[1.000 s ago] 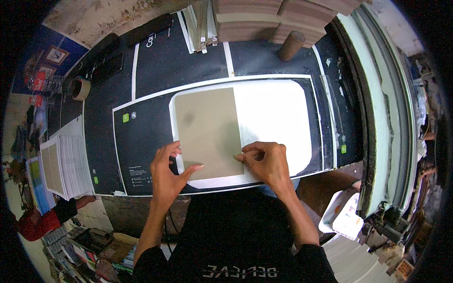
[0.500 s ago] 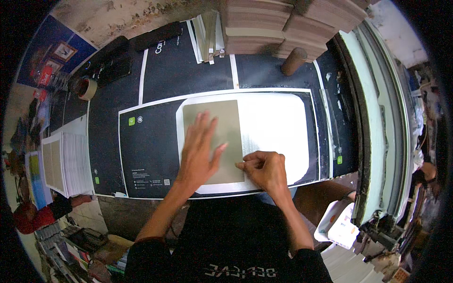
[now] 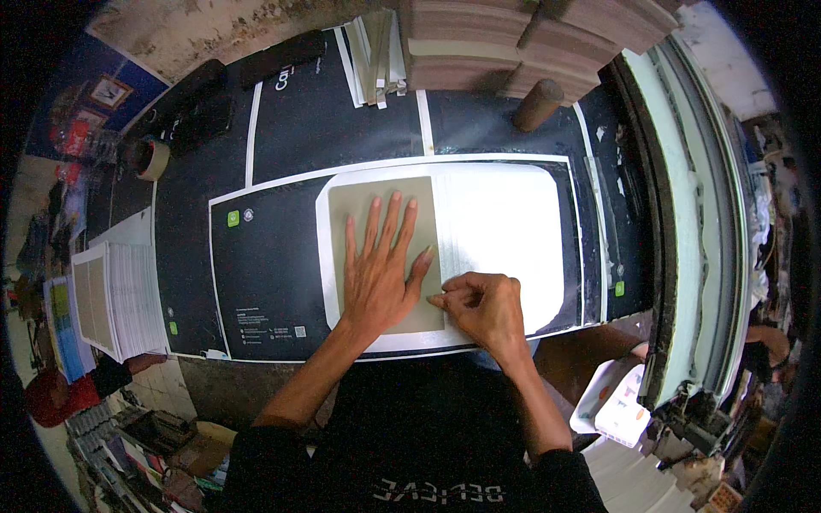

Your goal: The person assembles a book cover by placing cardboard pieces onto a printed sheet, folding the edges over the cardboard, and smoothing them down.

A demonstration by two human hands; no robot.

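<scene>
A grey-tan board (image 3: pixel 354 195) lies on the left part of a white sheet (image 3: pixel 505 222) with cut corners. My left hand (image 3: pixel 380 286) rests flat on the board, fingers spread. Just beyond the board's lower right edge, my right hand (image 3: pixel 487 312) is closed in a pinch over the sheet. Whatever its fingertips may hold is hidden. Beneath the sheet is a black printed panel (image 3: pixel 265 265) with white borders.
At left stands a stack of white-edged boards (image 3: pixel 132 295), with a tape roll (image 3: pixel 154 160) farther back. Grey-brown board stacks (image 3: pixel 462 64) and a brown cylinder (image 3: pixel 539 104) line the back. A pale green machine (image 3: pixel 684 214) borders the right. Another person's arm (image 3: pixel 128 369) shows at lower left.
My left hand has shifted slightly right on the board, and its fingers have spread and settled flat. The right hand keeps nearly the same place and pinch.
</scene>
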